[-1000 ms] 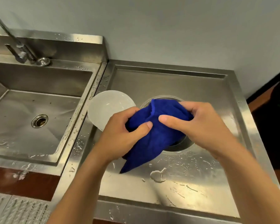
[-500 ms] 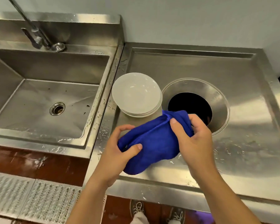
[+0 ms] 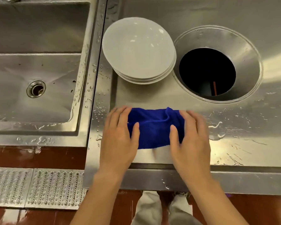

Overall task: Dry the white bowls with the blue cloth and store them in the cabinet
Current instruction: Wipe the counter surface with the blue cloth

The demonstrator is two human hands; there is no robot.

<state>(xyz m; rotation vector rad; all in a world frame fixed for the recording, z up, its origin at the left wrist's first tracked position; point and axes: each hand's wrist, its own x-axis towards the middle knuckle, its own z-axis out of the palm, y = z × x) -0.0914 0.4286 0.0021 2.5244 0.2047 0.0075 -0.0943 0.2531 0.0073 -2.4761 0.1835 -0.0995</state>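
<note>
**A:** What do you have on the feed?

**B:** I see the blue cloth (image 3: pixel 154 127) lying on the wet steel counter (image 3: pixel 234 127), close to its front edge. My left hand (image 3: pixel 118 137) lies on the cloth's left end and my right hand (image 3: pixel 190 137) on its right end. Both are spread flat, palms down, fingers loosely extended, thumbs pointing inward over the fabric. Neither is gripping anything; they press on the cloth.

**A:** And the bowls?

**B:** The white bowls (image 3: pixel 139 49) sit stacked upside down on the counter, behind the cloth and apart from it. I count at least three rims at the stack's near edge. Just beside the stack on the right is a round opening (image 3: pixel 207 72) in the counter, dark inside.

**A:** Anything on the left?

**B:** A sink basin (image 3: pixel 39 65) with its drain (image 3: pixel 36 88), water beads along the divider. Below the counter I see reddish floor (image 3: pixel 39 156) and a perforated metal grate (image 3: pixel 36 187).
</note>
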